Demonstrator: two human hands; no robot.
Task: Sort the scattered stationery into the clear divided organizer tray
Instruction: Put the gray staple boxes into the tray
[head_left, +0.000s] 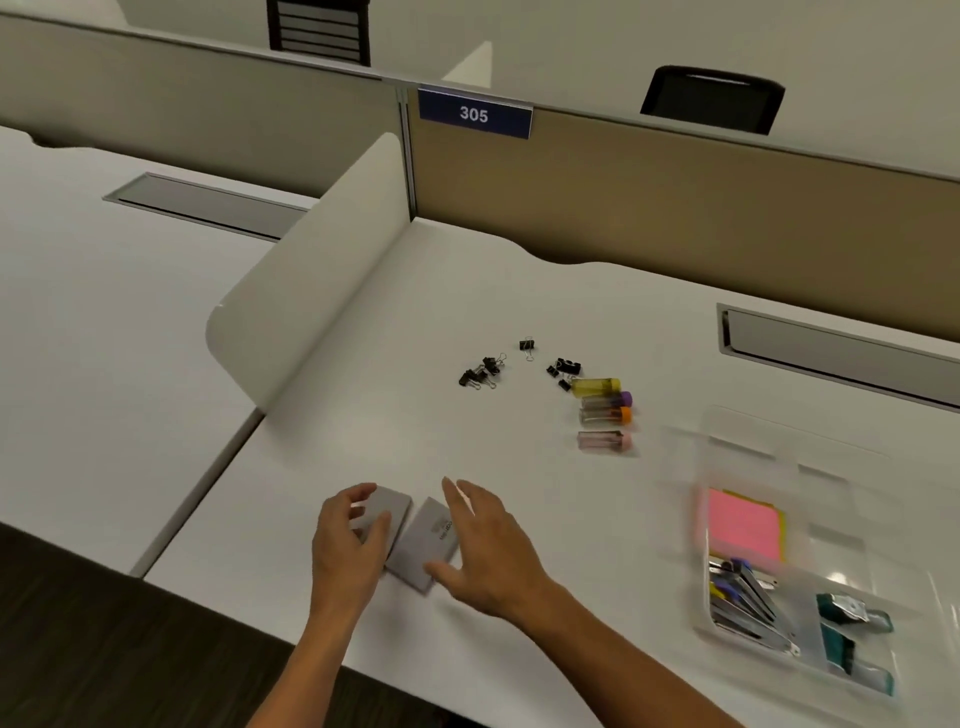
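Our left hand (349, 540) reaches in from the near edge of the white desk (467, 301), palm down, fingers curled over the left of 2 flat grey rectangular pads (387, 512), thumb on one edge and fingertips on the other, gripping it. Our right hand (485, 545) hovers just beside it over the second flat grey rectangular pad (428, 543), fingers spread wide and straight, thumb out toward the near side; we cannot tell whether it touches the pad. That second pad carries small printed writing, too blurred to read.

Far from our hands lie scattered black binder clips (480, 370), with more black clips (563, 369) to their right. Just beside those sit 4 small clear tubes with coloured caps: yellow (596, 386), purple (608, 400), orange (605, 414) and pink (604, 440).

On the right near side stands the clear plastic divided organizer tray (748, 441), blurred. One compartment holds a pink sticky-note pad (743, 525); nearer compartments hold metal clips (748, 603) and teal-and-silver items (852, 629) we cannot identify.

A blue sign (475, 113) on the far beige partition reads "305".
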